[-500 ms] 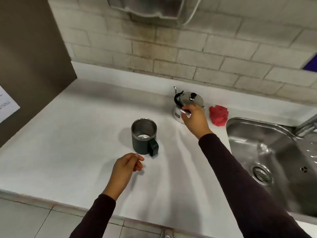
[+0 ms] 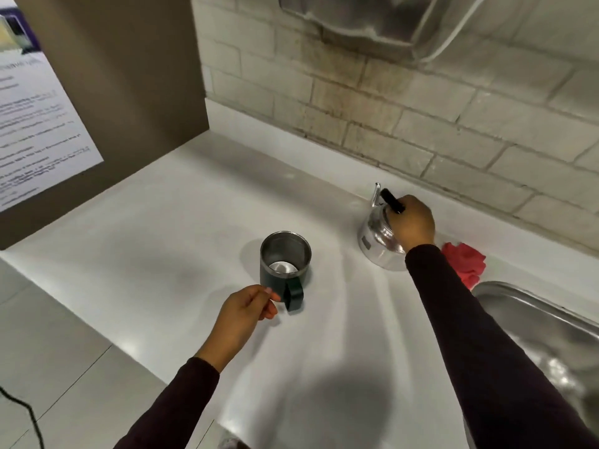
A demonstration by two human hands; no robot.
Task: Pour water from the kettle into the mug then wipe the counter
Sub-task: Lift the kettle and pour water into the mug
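A small shiny steel kettle [image 2: 379,241] with a black handle stands on the white counter [image 2: 162,228] near the back wall. My right hand [image 2: 415,222] is closed around its handle from above. A dark green mug [image 2: 284,264] with a bare steel inside stands upright to the left of the kettle, its handle pointing toward me. My left hand [image 2: 246,311] sits just in front of the mug with fingers curled, fingertips close to the mug's handle; I cannot tell whether they touch it. A crumpled red cloth [image 2: 466,262] lies right of the kettle.
A steel sink [image 2: 534,322] is set into the counter at the right. A tiled wall runs along the back, with a dispenser [image 2: 372,17] mounted above. A brown panel [image 2: 113,76] with a printed notice bounds the left side.
My right hand has closed over the top of the kettle's handle. My left hand has moved up close to the mug's handle. The view has shifted to the left.
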